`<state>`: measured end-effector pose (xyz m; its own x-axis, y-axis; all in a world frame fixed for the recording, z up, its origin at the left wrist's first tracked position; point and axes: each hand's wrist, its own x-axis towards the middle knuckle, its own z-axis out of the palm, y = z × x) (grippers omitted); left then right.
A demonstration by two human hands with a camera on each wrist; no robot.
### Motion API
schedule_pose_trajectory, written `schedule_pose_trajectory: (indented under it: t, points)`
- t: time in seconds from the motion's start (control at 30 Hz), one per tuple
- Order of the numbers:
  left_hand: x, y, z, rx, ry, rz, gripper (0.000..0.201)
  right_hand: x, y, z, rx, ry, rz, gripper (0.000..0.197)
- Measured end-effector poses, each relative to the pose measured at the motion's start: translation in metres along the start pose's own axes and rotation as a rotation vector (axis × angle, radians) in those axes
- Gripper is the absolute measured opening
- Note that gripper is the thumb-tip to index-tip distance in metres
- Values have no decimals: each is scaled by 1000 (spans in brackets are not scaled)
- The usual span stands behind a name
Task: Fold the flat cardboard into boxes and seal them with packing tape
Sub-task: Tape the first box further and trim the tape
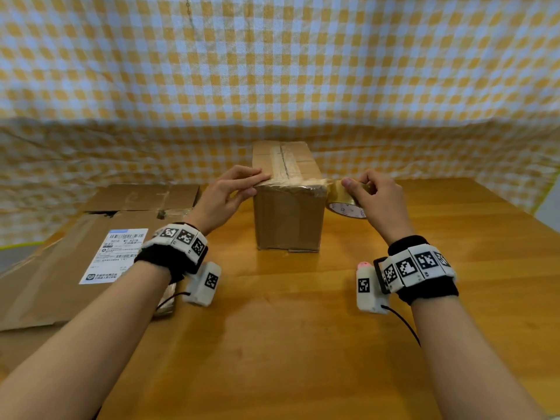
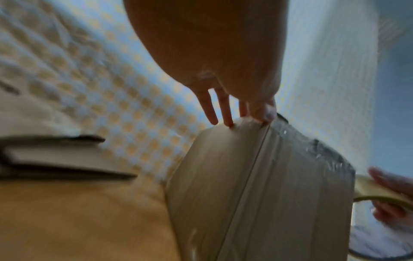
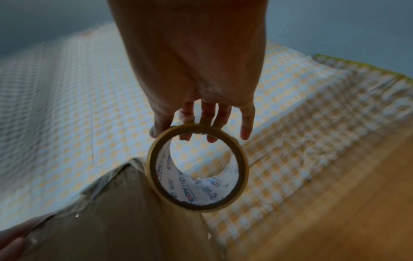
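Left hand [image 1: 231, 194] flat-fingered on cardboard box [image 1: 288, 213] top edge, pinning tape down. Right hand [image 1: 368, 197] curled round packing tape roll [image 1: 345, 201] beside box, keeping strip taut.

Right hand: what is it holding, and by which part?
The right hand grips the tape roll by its upper rim, thumb outside, fingers through the core.

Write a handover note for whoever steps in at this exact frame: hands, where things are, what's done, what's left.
Left hand: fingers flat, pressing tape at the box top near edge.
Right hand: grips the tape roll just off the box's right side, strip stretched along that edge.
Done: box folded, top seam taped.
Left: cut the strip, press it down; flat cardboard at left unfolded.
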<state>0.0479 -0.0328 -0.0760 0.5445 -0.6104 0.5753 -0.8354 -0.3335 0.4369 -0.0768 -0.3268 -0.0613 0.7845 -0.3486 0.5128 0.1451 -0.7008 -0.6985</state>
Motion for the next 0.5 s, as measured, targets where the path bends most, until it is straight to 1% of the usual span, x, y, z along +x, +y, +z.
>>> schedule_pose_trajectory:
  t: [0.07,0.13,0.17,0.23,0.33,0.43,0.5]
  points:
    - [10,10,-12,58,-103,-56,41,2,0,1,-21,-4,-1,43]
    - [24,26,-18,200,-174,-101,59,3,2,1,-39,-5,0,42]
    - [30,36,-16,289,-182,-93,65,4,4,1,-39,-5,-2,42]
    - [42,59,0,403,-205,-38,64,5,6,2,-34,1,-10,40]
    - [59,90,37,397,-283,3,63,5,8,5,-25,7,-29,39]
    - [72,95,65,439,-332,84,65,4,13,5,-31,0,-55,37]
    - [74,90,75,517,-325,144,66,4,20,3,-28,-11,-38,36]
